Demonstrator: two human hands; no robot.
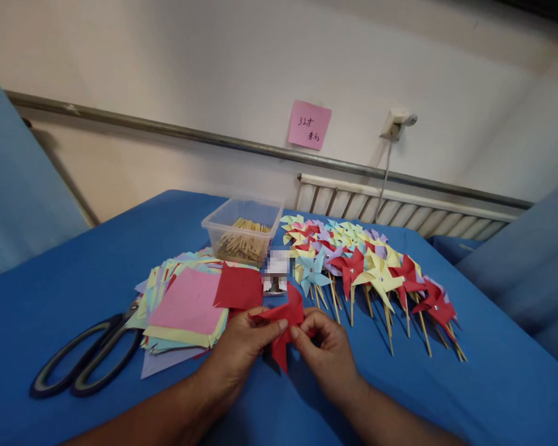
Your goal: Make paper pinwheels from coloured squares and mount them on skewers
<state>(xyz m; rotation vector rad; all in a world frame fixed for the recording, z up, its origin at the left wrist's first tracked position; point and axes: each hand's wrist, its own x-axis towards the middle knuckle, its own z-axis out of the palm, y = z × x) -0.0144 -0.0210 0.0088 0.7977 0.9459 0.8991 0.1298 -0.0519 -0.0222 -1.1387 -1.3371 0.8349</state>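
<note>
A red paper pinwheel [281, 351] is between my two hands, its blades folded in toward the middle. My left hand [251, 337] pinches it from the left, thumb near the centre. On the other side my right hand [328, 341] grips its right edge between thumb and fingers. No stick shows on this pinwheel. Just beyond my left hand lies a red paper square [239, 286], beside a stack of coloured paper squares with a pink sheet [186, 300] on top. A small box [276, 275], partly blurred out, stands right behind the pinwheel.
Large dark-handled scissors [90, 353] lie left of the stack. A clear plastic tub [204, 224] of wooden sticks [246, 238] stands at the back. Several finished pinwheels on sticks [379, 277] cover the right of the blue table [497, 347]. A wall with a radiator [400, 201] is behind.
</note>
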